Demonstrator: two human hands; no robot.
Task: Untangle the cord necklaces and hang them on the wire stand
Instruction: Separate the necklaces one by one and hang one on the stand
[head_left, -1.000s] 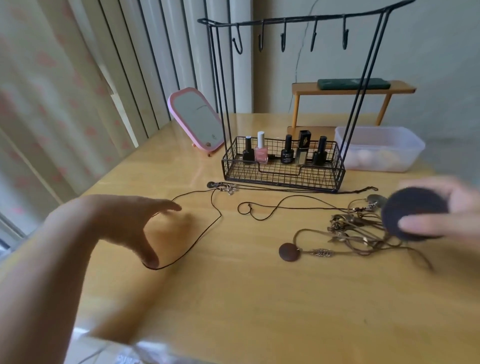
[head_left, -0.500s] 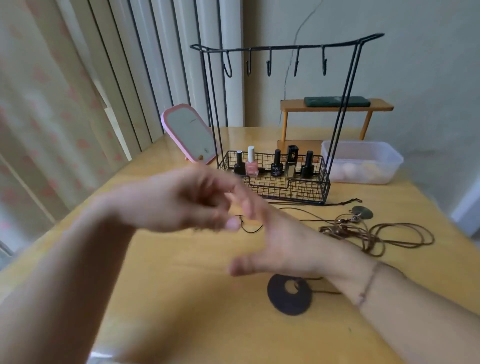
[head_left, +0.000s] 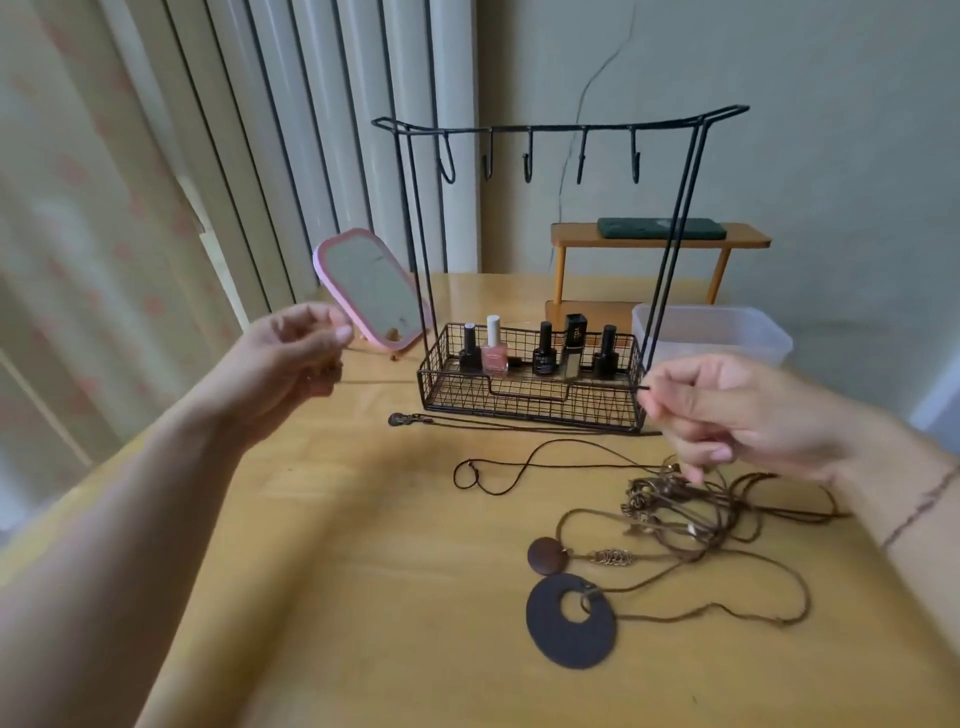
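A black wire stand with several bare hooks rises from a mesh basket at the back of the table. My left hand and my right hand each pinch one end of a thin dark cord, held taut in the air in front of the basket. On the table lie a tangle of brown cord necklaces, a small round brown pendant, a large dark ring-shaped pendant, a loose black cord loop and another necklace along the basket's front.
Nail polish bottles stand in the basket. A pink mirror leans at the back left, and a clear plastic box sits at the back right. Behind is a small wooden shelf. Curtains hang along the left.
My right hand set the large dark pendant down on the table. Both hands met over the middle, then drew apart, and a thin cord is now stretched between them.
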